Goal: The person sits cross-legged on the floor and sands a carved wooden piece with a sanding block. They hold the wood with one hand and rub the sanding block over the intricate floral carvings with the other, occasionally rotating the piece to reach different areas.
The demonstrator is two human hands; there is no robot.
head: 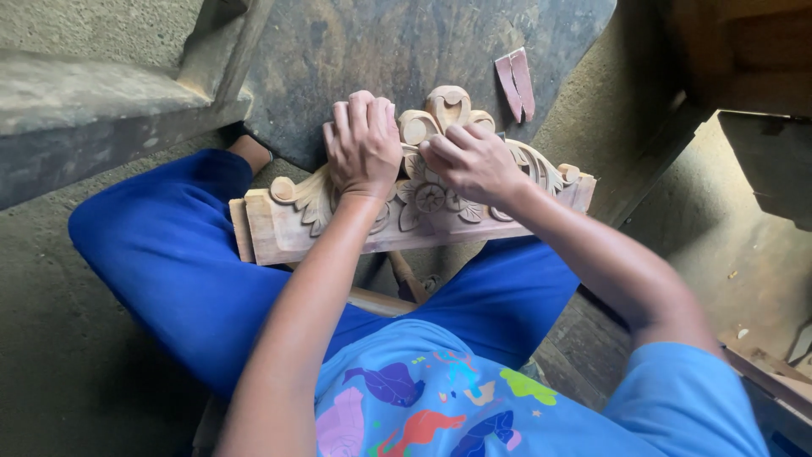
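Note:
A carved wooden panel (296, 222) with leaf, flower and scroll ornament rests across my lap, on my blue trousers. My left hand (364, 140) presses down on the carving left of its middle, fingers curled over the top edge. My right hand (474, 161) lies on the ornament just right of the central flower, fingers bent against the wood. Whether it pinches anything small is hidden by the fingers.
A folded reddish piece of sandpaper (516, 82) lies on a dark slab (381, 42) beyond the panel. A grey plank (85, 101) runs at the upper left. Wooden boards and a box (753, 59) stand at the right. A wooden handle (406, 279) shows beneath the panel.

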